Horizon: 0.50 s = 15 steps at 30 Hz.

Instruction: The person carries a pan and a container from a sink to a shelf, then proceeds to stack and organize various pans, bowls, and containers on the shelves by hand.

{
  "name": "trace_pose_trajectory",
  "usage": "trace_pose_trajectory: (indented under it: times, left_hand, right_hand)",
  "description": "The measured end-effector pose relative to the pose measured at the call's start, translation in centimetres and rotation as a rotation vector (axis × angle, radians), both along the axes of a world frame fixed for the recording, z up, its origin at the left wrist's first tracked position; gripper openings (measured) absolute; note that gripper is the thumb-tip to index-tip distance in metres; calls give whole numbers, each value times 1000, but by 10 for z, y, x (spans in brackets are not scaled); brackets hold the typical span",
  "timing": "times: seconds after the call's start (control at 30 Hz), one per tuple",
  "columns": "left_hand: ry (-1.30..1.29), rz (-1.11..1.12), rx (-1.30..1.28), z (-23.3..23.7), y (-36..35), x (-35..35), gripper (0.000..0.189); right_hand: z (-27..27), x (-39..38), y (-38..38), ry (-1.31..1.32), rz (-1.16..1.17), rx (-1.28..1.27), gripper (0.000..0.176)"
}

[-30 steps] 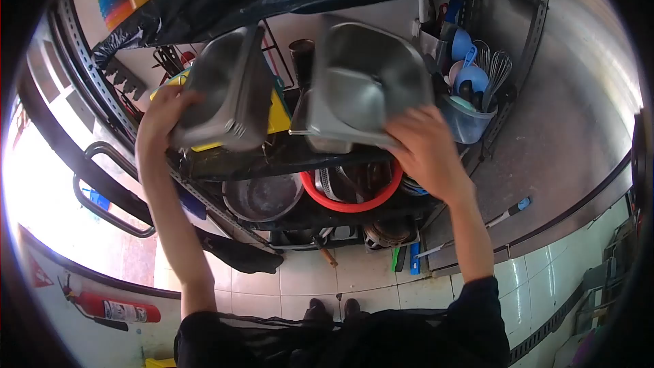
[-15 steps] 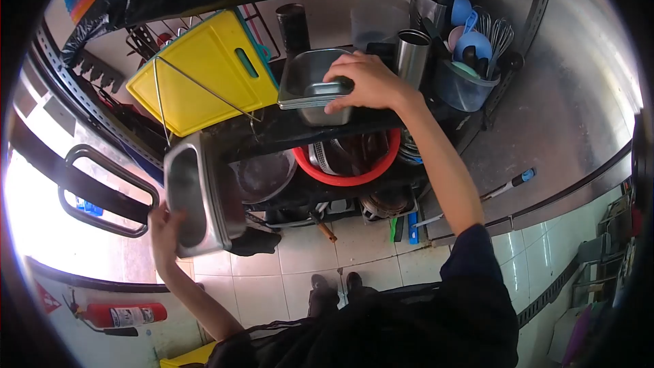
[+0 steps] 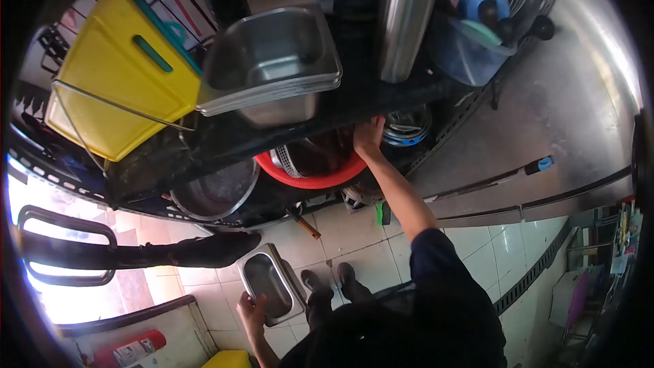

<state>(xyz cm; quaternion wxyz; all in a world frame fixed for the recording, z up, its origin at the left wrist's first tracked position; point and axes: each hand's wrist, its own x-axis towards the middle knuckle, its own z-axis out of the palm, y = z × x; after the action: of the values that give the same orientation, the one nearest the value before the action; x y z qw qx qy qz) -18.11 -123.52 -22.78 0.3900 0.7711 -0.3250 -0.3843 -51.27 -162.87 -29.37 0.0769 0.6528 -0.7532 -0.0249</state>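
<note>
Low at the left, my left hand (image 3: 252, 311) grips the side of a deep rectangular steel food pan (image 3: 271, 286), held over the floor beside my feet. My right hand (image 3: 368, 135) is below the black shelf edge, its fingers curled over the right rim of a red basin (image 3: 313, 181). Dark items and a perforated metal piece lie in the basin, partly hidden by the shelf. Above, a stack of steel food pans (image 3: 272, 92) sits on the shelf, with neither hand on it.
On the shelf are a yellow cutting board (image 3: 119, 75) in a wire rack, a steel cylinder (image 3: 405, 31) and a clear tub (image 3: 470, 58) of utensils. A round metal pan (image 3: 218, 187) stands left of the basin. A padded black handle (image 3: 163, 252) juts out at left.
My right hand has let go of the stacked pans and moved down to the red basin. My left hand has lowered its food pan toward my feet. The view has moved closer to the shelf.
</note>
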Motion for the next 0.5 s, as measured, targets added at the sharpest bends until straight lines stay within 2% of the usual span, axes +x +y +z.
trace_pose_trajectory:
  times: [0.07, 0.1, 0.17, 0.2, 0.27, 0.33, 0.4, 0.43, 0.47, 0.5]
  left_hand:
    - [25, -10, 25, -4, 3, -7, 19]
    - [6, -35, 50, -1, 1, -11, 19]
    - [-16, -57, 92, -1, -3, -12, 19]
    - [-22, -60, 122, -2, -4, -11, 19]
    - [-41, -51, 208, 5, -11, -13, 19]
    - [-100, -59, 202, 7, -13, -10, 19]
    - [-160, -81, 187, 7, -14, -5, 19]
    - [-132, -60, 149, 6, -12, -2, 19]
    - [-104, -39, 110, 6, -12, 0, 19]
    - [-106, -39, 103, 7, -13, 1, 19]
  right_hand:
    - [-38, 6, -19, 27, -42, -338, 41]
    - [-43, 10, -19, 24, -39, -314, 41]
    - [-23, 20, -11, -261, -21, -452, 38]
    - [-13, 21, -7, -266, -17, -438, 38]
    - [8, 12, -1, -583, -105, -75, 34]
    - [21, -15, 16, -602, 32, -381, 24]
    - [2, -64, 11, -897, -216, -570, 20]
    - [43, -68, 29, -1444, -334, -627, 27]
    - [46, -92, 23, -1621, -476, -647, 28]
    - [32, -120, 9, -1566, -682, -643, 28]
